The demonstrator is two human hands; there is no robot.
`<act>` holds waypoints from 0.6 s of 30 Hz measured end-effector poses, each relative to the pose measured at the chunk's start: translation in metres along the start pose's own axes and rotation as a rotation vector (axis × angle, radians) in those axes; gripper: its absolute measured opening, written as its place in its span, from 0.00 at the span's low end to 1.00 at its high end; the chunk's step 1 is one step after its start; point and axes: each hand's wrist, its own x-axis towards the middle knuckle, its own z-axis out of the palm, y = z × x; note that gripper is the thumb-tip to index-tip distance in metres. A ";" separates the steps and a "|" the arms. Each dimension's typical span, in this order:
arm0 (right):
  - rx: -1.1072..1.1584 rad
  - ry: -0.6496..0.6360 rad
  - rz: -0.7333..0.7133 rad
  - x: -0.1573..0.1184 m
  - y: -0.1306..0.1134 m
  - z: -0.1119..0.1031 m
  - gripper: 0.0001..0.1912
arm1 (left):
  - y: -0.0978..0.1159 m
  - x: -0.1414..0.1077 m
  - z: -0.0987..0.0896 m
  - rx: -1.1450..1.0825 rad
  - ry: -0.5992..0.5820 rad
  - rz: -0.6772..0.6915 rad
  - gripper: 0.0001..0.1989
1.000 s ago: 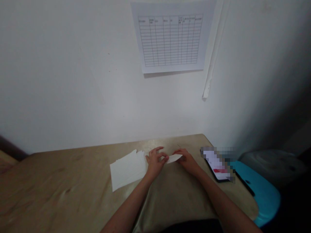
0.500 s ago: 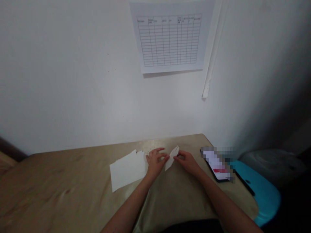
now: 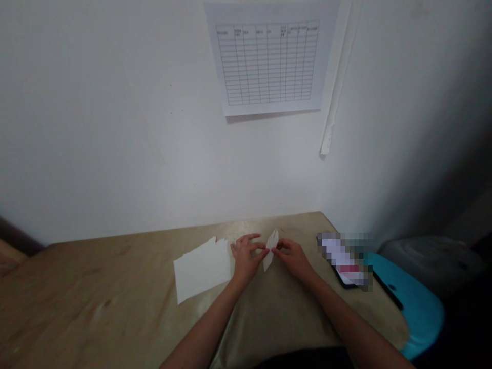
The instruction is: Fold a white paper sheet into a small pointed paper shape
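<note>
Between my two hands is a small folded piece of white paper (image 3: pixel 271 251), narrow and pointed at its upper and lower ends. My left hand (image 3: pixel 247 258) pinches its left edge with thumb and index finger, the other fingers spread over the table. From the other side my right hand (image 3: pixel 292 256) pinches the right edge, its fingers curled in. Left of my left hand several white paper sheets (image 3: pixel 202 270) lie flat on the table, their upper edges torn and uneven.
The tan-covered table (image 3: pixel 115 297) meets a white wall (image 3: pixel 115 128) bearing a printed table sheet (image 3: pixel 269 61). To the right lie a phone (image 3: pixel 342 259), partly blurred out, and a thin black object (image 3: pixel 388 291). Beyond the table's right edge is a blue stool (image 3: pixel 418 302).
The folded paper has turned slightly more upright between my fingers. My right hand has shifted a little left, bringing the two pinches closer together.
</note>
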 end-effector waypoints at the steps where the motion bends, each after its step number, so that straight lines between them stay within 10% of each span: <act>1: -0.009 0.025 -0.002 0.000 0.000 0.001 0.11 | 0.001 0.000 0.000 -0.001 0.012 0.008 0.02; 18: -0.064 0.210 -0.036 -0.005 -0.007 0.007 0.09 | 0.002 -0.005 0.004 0.008 0.118 0.062 0.04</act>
